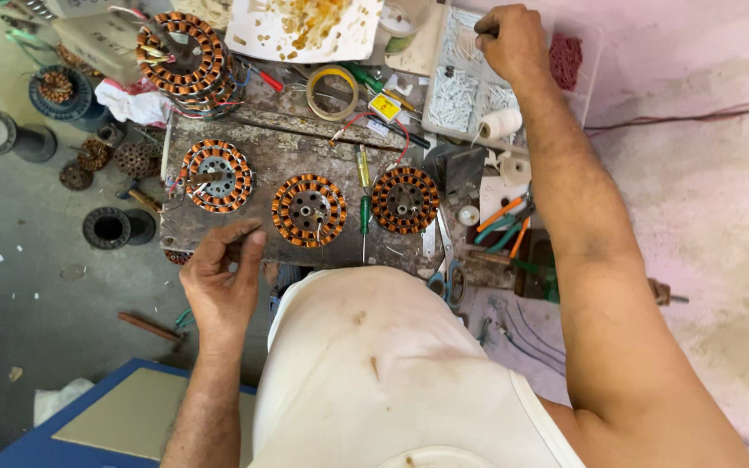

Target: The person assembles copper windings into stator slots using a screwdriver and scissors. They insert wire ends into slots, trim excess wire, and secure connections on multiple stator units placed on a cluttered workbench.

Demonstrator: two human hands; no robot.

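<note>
Three round copper-wound motor stators lie in a row on a worn metal workbench (266, 160): the left stator (217, 176), the middle stator (309, 210) and the right stator (405, 200). My left hand (221, 276) rests at the bench's near edge just below the left and middle stators, fingers curled, thumb and forefinger pinched; whether they hold something small I cannot tell. My right hand (511, 39) reaches far back over a clear tray of small white sleeves (457, 91), fingers closed as if pinching one. A green screwdriver (363, 195) lies between the middle and right stators.
A stack of stators (182, 56), a tape roll (332, 92), a white thread spool (499, 123), scissors (446, 260) and pliers (504, 227) crowd the bench. Wire spools (6, 134) and loose parts sit on the floor at left. A blue board (123, 416) lies near my left arm.
</note>
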